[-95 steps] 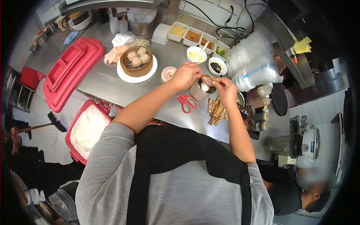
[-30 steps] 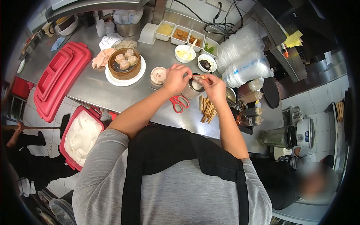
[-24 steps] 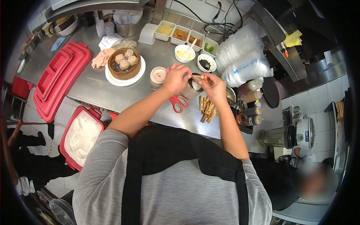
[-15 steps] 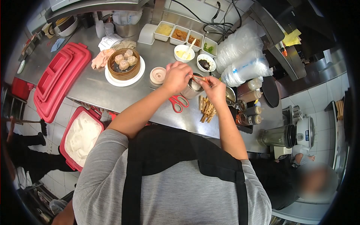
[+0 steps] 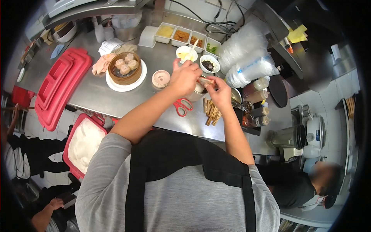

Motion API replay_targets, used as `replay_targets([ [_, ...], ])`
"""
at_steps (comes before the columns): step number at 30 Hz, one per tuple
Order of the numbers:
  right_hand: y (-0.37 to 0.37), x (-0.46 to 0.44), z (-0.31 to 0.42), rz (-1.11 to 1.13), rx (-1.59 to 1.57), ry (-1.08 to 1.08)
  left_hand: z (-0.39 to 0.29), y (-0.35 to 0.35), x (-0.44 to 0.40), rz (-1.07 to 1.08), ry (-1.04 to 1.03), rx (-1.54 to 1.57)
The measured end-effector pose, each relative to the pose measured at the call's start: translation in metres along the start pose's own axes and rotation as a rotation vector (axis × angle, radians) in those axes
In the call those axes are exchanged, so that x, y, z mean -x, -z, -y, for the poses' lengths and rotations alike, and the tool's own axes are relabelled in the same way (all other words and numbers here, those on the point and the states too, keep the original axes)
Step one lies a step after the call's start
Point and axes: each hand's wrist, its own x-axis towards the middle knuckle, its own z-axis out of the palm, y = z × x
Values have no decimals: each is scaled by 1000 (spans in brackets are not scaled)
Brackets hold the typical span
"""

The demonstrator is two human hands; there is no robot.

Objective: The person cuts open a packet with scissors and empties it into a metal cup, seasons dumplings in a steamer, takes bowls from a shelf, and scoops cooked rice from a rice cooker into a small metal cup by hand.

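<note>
Over a metal canister (image 5: 196, 95) with white contents, my two hands meet around a small, pale brownish piece (image 5: 205, 81) that looks like a little packet. Its exact kind is too small to make out. My right hand (image 5: 220, 92) pinches it between thumb and fingertips. From the other side, the bent fingers of my left hand (image 5: 185, 78) close on its edge. Red-handled scissors (image 5: 182, 107) lie just below my left wrist. A bundle of short wooden sticks (image 5: 212, 112) sits below my right hand. A round pinkish container (image 5: 160, 79) stands left of my left hand.
A bamboo steamer (image 5: 124, 79) with several dumplings rests on a white plate (image 5: 113, 86). Topping tubs (image 5: 165, 32) and small bowls (image 5: 210, 63) stand behind my hands. Bottles (image 5: 261, 112) and wrapped plastic stacks (image 5: 251, 69) are right. A red bin (image 5: 69, 154) of white powder stands lower left. Other people are on both sides.
My right hand has shifted slightly down and left, and the held piece has turned, showing a paler side. The view has moved a little. People on both sides have changed position.
</note>
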Motion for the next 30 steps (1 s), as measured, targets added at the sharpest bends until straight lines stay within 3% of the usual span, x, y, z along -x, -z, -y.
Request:
replay_targets([
  [2,0,2,-8,99,-11,-161,-1,0,-4,14,9,12],
  [5,-1,-2,0,31,41,12,7,-9,0,17,64,54],
  [8,-3,3,6,87,115,-70,16,-12,6,32,212,166],
  [12,-19,17,11,-219,207,108,33,-24,13,-28,177,351],
  [14,-23,28,21,-11,169,-92,36,-26,13,-22,149,432],
  [22,-38,34,42,-98,280,-139,50,-39,8,-2,57,492],
  [23,-37,33,48,-192,315,-116,51,-39,8,3,49,490],
  [26,-44,34,43,-8,305,-204,56,-40,7,-10,-3,516],
  [30,-47,32,54,-384,246,-94,50,-31,4,-89,-24,510],
])
